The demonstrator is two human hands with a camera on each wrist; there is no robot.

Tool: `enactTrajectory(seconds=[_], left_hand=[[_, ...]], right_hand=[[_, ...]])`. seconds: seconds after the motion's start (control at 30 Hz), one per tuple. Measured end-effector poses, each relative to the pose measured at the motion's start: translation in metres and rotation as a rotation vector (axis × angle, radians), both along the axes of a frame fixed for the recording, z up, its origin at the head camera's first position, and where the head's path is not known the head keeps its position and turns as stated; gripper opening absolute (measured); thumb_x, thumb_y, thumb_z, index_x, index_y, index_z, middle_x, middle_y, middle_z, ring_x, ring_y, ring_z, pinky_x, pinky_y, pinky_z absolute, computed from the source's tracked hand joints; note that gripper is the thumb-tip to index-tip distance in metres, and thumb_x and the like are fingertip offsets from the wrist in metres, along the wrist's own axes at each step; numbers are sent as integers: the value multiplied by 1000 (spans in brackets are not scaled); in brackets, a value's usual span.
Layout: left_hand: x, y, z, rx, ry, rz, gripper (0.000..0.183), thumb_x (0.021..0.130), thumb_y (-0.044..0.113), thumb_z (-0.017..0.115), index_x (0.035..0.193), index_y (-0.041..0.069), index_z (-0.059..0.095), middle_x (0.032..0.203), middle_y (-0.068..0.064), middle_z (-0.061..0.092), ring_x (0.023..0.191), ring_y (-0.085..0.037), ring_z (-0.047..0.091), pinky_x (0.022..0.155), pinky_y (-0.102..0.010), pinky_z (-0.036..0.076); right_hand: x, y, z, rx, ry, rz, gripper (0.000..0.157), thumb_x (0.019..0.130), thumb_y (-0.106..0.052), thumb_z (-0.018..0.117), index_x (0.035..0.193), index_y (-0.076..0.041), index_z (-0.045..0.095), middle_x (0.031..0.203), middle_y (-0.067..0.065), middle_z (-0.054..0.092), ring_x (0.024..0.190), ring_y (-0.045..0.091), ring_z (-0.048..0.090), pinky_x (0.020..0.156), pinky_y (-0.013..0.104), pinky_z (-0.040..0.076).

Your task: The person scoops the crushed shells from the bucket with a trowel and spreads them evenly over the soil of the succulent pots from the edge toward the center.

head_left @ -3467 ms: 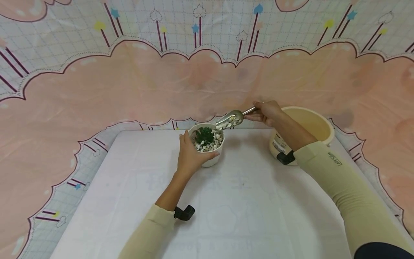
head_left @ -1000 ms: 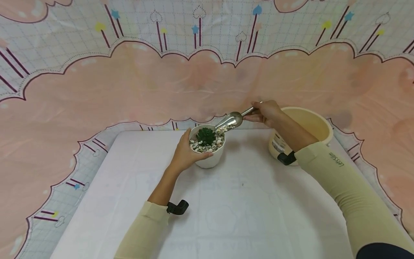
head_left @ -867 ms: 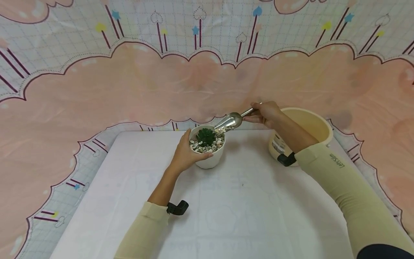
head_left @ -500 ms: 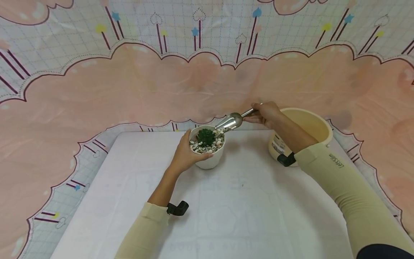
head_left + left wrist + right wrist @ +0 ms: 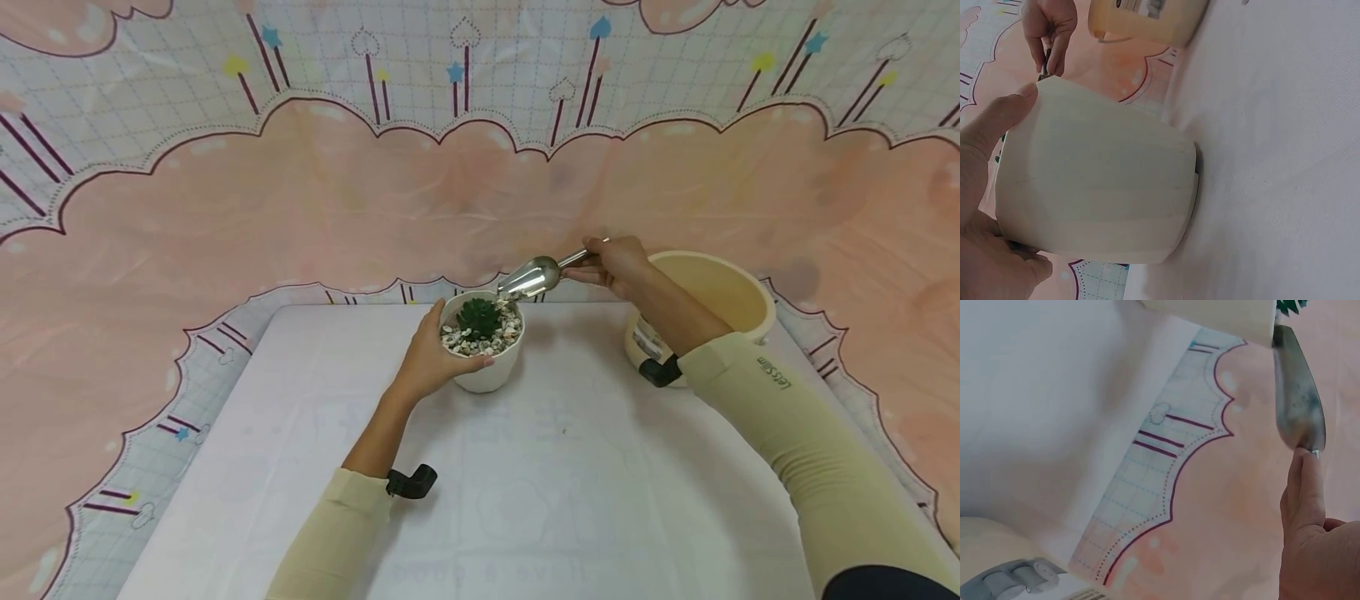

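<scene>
A white flower pot (image 5: pixel 487 379) stands near the table's far edge, holding a green succulent (image 5: pixel 478 319) amid pale pebbles (image 5: pixel 498 340). My left hand (image 5: pixel 429 357) grips it from the left, thumb across the near side and fingers round the far side. The left wrist view shows the pot wall (image 5: pixel 1104 175) between thumb and fingers. My right hand (image 5: pixel 619 265) holds a metal scoop (image 5: pixel 534 277) by its handle, tilted down with its tip at the pot's right rim. Few pebbles show at the scoop's mouth. In the right wrist view, the scoop bowl (image 5: pixel 1300 394) hides its contents.
A cream bucket (image 5: pixel 767 315) stands at the back right, partly behind the right forearm; its bottom is hidden. The white table (image 5: pixel 525 492) ends just behind the pot. A patterned cloth (image 5: pixel 375 208) hangs behind. Each wrist carries a black camera (image 5: pixel 412 482).
Pebbles have slid from the scoop into the pot, so the scoop's load has shrunk. My left hand shifted slightly on the pot after the oldest frame. The scoop's mouth has turned further down.
</scene>
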State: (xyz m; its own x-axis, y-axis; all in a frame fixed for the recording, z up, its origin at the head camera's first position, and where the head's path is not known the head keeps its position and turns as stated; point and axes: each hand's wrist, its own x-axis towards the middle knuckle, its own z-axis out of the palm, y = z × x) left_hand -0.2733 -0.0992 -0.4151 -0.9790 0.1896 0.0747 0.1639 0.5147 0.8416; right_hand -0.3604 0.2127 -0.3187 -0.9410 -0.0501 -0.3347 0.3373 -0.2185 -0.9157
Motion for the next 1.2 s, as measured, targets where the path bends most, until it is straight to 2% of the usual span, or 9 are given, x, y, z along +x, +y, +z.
enactTrajectory(seconds=[0.47,0.73,0.97,1.2], left_hand=[[0,1,-1,-2,12,0,127,77,38,94,168,3,13,167,-24,26,153,-42,28,119,-61,30],[1,0,0,-5,2,-4,127,78,38,94,168,3,11,169,-24,22,154,-42,25,119,-62,29],[2,1,2,-15,6,-6,128,78,38,93,168,1,9,171,-23,18,156,-42,20,121,-62,26],[2,3,1,-9,20,0,127,79,38,93,167,1,10,170,-23,19,155,-41,22,121,-61,26]], right_hand=[[5,-2,2,0,79,-11,30,113,-19,49,119,11,54,84,19,75,72,26,78,76,32,61],[9,-10,1,54,147,-37,28,113,-19,50,113,9,56,81,17,75,69,24,78,73,31,61],[17,-18,2,137,285,-21,26,112,-19,52,109,6,56,81,13,75,69,22,78,75,34,62],[23,-27,7,135,404,-16,24,110,-14,57,106,10,58,79,12,75,66,20,77,71,32,62]])
